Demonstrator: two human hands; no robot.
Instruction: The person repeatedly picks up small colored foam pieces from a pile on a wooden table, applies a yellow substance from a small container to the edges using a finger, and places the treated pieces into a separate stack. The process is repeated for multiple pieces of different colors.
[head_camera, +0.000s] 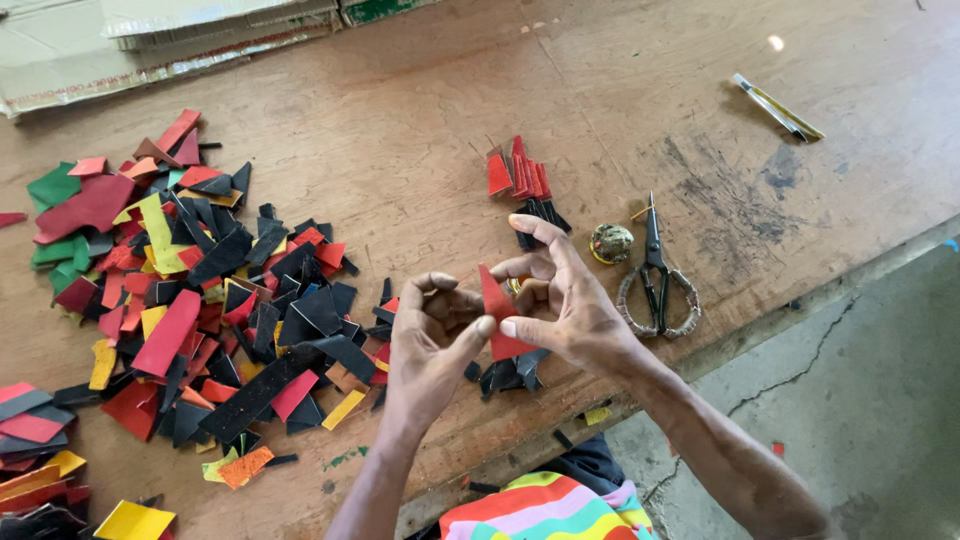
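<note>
Looking down from the head camera, both hands meet over the near edge of the wooden bench (420, 130). The left hand (432, 335) is curled, thumb tip pressed against a small red piece (495, 300); the right hand (560, 300) pinches the same piece from the other side with its thumb, its fingers bent and partly spread behind. The piece stands roughly upright between them, above the bench, with its lower part hidden by the thumbs, so its full shape cannot be made out. Something small and yellowish shows behind it in the right palm, too hidden to identify.

Under the hands lie a few dark scraps (505, 375), mostly covered. Beyond the fingers sits a short row of red and black strips (522, 180). To the left spreads a wide heap of coloured offcuts (210, 280), cut off at the frame's left edge. Right of the hands lie a pair of scissors (655, 275) with wrapped handles and a small round ball (611, 243) just beside them. A striped garment (545, 510) is cropped at the bottom.
</note>
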